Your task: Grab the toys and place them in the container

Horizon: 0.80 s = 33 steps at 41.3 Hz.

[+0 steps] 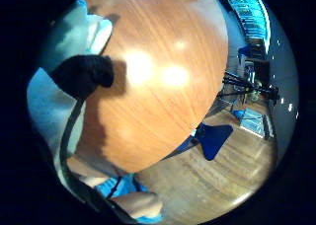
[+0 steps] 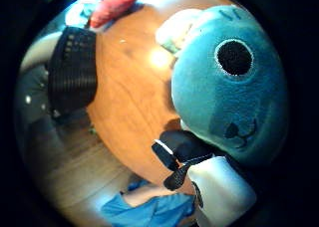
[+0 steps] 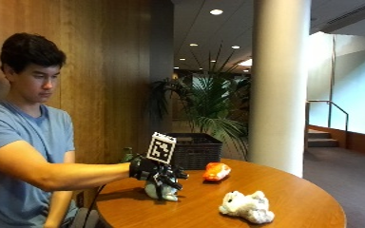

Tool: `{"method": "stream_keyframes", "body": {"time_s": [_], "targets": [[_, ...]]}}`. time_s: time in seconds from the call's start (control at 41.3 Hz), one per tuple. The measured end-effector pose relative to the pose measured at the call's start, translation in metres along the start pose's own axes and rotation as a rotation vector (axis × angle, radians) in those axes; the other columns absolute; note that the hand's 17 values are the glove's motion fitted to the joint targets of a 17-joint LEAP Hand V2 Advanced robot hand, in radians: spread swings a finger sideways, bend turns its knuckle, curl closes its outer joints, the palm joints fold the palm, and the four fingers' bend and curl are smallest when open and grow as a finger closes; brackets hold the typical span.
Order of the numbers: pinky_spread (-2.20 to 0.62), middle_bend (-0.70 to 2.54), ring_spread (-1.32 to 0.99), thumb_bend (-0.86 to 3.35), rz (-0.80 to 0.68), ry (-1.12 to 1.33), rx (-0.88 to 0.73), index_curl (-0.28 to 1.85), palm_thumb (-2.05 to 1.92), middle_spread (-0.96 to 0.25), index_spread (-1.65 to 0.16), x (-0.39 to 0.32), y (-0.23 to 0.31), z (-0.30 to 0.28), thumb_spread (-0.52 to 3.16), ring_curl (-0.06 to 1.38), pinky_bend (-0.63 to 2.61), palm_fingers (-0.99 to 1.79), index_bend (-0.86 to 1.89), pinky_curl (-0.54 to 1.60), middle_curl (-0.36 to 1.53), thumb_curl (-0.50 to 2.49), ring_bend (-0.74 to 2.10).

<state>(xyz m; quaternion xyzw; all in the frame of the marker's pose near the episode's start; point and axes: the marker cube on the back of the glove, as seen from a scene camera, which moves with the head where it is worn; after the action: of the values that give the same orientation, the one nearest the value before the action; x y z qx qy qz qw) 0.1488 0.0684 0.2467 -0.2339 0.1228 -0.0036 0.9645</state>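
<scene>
A teal plush toy (image 3: 159, 191) with a large black eye (image 2: 234, 57) lies at the near-left part of the round wooden table (image 3: 296, 194). My gloved right hand (image 3: 154, 172) sits on top of it, and the fingers (image 3: 170, 183) curl down around it. The plush (image 2: 227, 82) fills much of the thumb side palm view. A gloved fingertip (image 1: 84, 76) presses against the plush (image 1: 69, 32). The black woven container (image 3: 196, 150) stands at the table's far edge, behind the hand. An orange toy (image 3: 216, 171) lies in front of the container. A white plush toy (image 3: 247, 207) lies nearer the front.
The container (image 2: 73, 70) and the orange toy (image 2: 112, 7) also show in the thumb side palm view, across bare tabletop (image 2: 129, 102). A potted palm (image 3: 214, 109) and a white column (image 3: 279, 85) stand behind the table. The person's bare forearm (image 3: 62, 175) reaches over the table's left edge.
</scene>
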Motion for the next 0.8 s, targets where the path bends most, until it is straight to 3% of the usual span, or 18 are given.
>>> {"method": "stream_keyframes", "body": {"time_s": [0.218, 0.363, 0.387, 0.411, 0.46, 0.556, 0.798], "targets": [[-0.10, 0.06, 0.10, 0.00, -0.024, -0.078, -0.017, 0.09, 0.06, 0.12, -0.28, -0.006, 0.001, 0.010, 1.04, 0.28, 1.64, -0.22, 0.01, 0.48, 0.11, 0.28, 0.51], [-0.13, 0.26, 0.05, 0.09, 0.007, -0.010, 0.059, 0.10, 0.23, 0.12, -0.32, 0.001, 0.006, 0.012, 1.19, 0.35, 1.49, 0.12, 0.13, 0.43, 0.17, 0.31, 0.76], [-0.13, 0.26, 0.06, 0.08, 0.022, -0.029, 0.080, 0.08, 0.22, 0.13, -0.32, -0.003, 0.006, 0.013, 1.20, 0.33, 1.50, 0.06, 0.09, 0.42, 0.17, 0.30, 0.75], [-0.14, 0.32, 0.01, 0.13, 0.039, -0.068, 0.104, 0.12, 0.29, 0.11, -0.33, -0.009, 0.006, 0.013, 1.24, 0.37, 1.41, 0.27, 0.20, 0.39, 0.19, 0.32, 0.85], [-0.16, 0.32, -0.02, 0.14, 0.066, -0.127, 0.153, 0.11, 0.32, 0.10, -0.34, -0.020, 0.006, 0.013, 1.27, 0.36, 1.37, 0.30, 0.19, 0.37, 0.20, 0.33, 0.87], [-0.24, 0.41, -0.15, 0.28, 0.080, -0.157, 0.225, 0.15, 0.55, 0.01, -0.34, -0.024, 0.005, 0.011, 1.32, 0.40, 1.27, 0.70, 0.29, 0.33, 0.24, 0.41, 1.00], [-0.34, 0.47, -0.31, 0.31, 0.084, -0.259, 0.323, 0.24, 0.72, -0.17, -0.35, 0.004, 0.003, -0.037, 1.15, 0.46, 1.16, 0.86, 0.39, 0.33, 0.29, 0.53, 1.06]]}}
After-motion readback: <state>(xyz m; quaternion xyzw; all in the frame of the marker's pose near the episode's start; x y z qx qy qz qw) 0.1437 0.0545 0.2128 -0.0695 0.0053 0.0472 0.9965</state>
